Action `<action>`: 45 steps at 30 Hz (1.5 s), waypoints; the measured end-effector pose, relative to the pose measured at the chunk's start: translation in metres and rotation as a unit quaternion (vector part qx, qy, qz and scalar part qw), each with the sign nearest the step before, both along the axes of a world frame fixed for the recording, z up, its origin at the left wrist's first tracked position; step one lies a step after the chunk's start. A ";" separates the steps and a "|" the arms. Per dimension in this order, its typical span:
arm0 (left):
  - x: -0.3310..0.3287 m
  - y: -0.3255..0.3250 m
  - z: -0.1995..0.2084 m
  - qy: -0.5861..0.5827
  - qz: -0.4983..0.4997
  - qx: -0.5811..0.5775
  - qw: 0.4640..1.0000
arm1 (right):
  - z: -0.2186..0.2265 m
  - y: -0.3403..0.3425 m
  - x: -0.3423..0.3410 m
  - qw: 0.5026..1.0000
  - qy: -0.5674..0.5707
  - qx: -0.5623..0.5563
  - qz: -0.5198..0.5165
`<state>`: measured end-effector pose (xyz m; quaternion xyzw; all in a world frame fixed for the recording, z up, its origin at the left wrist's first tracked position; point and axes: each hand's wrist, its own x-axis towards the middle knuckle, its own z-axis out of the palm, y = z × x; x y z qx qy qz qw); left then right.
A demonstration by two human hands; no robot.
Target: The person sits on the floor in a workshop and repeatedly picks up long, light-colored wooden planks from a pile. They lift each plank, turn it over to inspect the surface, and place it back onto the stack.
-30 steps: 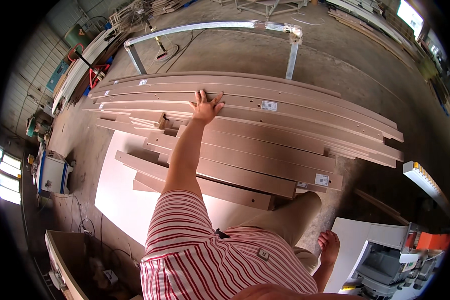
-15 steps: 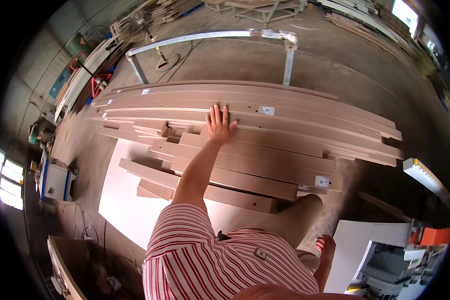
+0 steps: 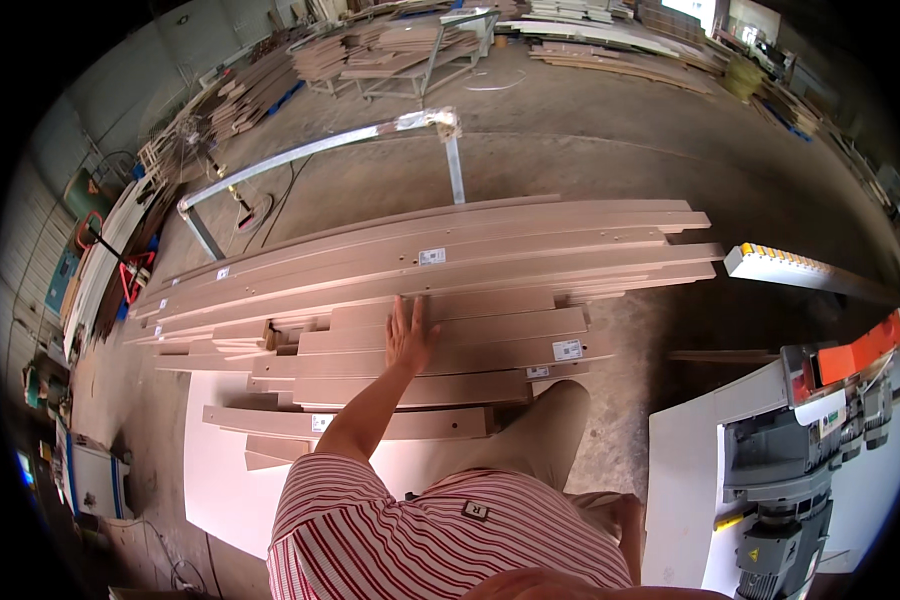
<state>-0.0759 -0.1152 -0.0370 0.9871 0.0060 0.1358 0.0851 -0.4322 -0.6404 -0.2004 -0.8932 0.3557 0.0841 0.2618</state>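
My left hand [image 3: 409,338] rests with its fingers stretched out on the shorter brown boards [image 3: 515,328], holding none of them. These boards lie side by side in a stepped pile, and one near the right end carries a white label [image 3: 567,349]. Just beyond the fingertips run several longer brown boards [image 3: 560,240], some with small drilled holes and labels. A separate short board [image 3: 390,425] lies closest to my body. My right hand [image 3: 627,512] hangs low beside my leg; its fingers do not show.
Under the pile's near left side is a white sheet [image 3: 220,470]. A metal frame [image 3: 315,147] stands behind the boards. To the right are a machine with a grey motor [image 3: 770,540] and a white rail with yellow rollers [image 3: 790,265]. Stacked boards [image 3: 400,50] stand far back.
The view has turned right and shifted, bringing more of the machine into sight. My left hand has come back from the long boards onto the shorter ones. My right hand's fingers have gone from sight.
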 end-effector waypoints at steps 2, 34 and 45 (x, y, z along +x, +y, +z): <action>0.002 -0.001 -0.003 -0.003 0.007 -0.003 1.000 | 0.002 0.012 -0.001 0.998 0.016 -0.058 0.033; -0.002 -0.001 -0.005 -0.030 0.014 -0.014 0.999 | 0.030 0.005 0.007 0.981 0.155 0.070 -0.089; -0.003 -0.002 -0.003 -0.044 0.009 -0.002 0.999 | 0.035 0.005 0.005 0.986 0.132 0.068 -0.079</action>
